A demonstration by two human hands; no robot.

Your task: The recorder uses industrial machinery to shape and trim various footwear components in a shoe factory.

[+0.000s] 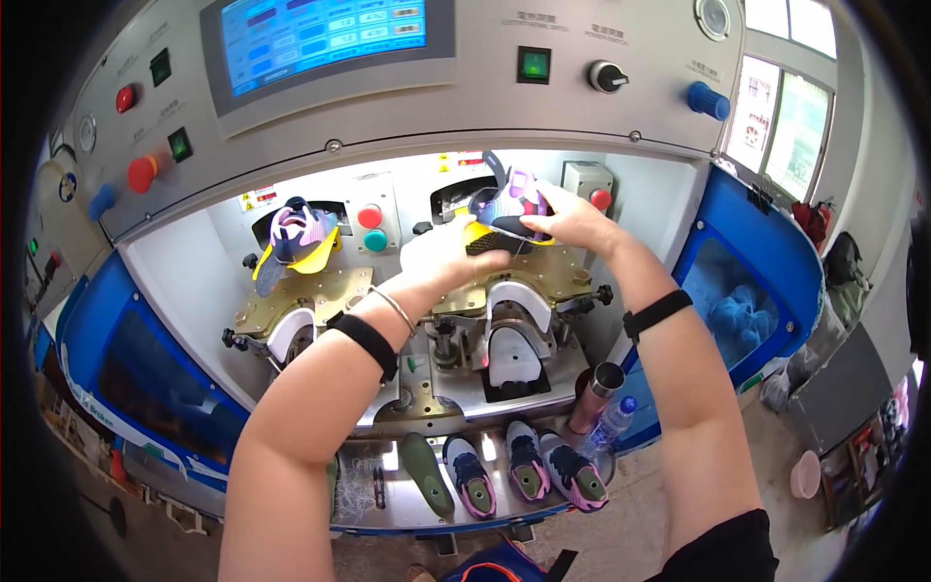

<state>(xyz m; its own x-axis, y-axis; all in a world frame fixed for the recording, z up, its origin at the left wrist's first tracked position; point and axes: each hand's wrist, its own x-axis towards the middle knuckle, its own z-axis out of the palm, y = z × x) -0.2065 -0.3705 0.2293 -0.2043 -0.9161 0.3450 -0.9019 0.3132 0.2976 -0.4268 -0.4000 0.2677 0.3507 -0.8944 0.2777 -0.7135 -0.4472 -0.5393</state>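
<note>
At the right station of a grey forming machine, both my hands are on a purple, pink and navy shoe upper [496,201] with a yellow edge. It sits over the station's upper mould, its navy tongue standing up. My left hand [438,256] closes on the yellow edge at its left, the thumb stretched out below. On the other side, my right hand [574,219] pinches the upper between thumb and fingers. Some fingertips are hidden behind the material. A similar shoe upper [299,231] with a yellow edge sits on the left station, untouched.
Below are a white forming mould [513,357] and brass plates [558,276]. The front shelf holds lasted shoes [469,475], a green shoe last [425,473], a tumbler [595,396] and a water bottle [613,424]. Red [369,216] and green [375,240] buttons sit between the stations.
</note>
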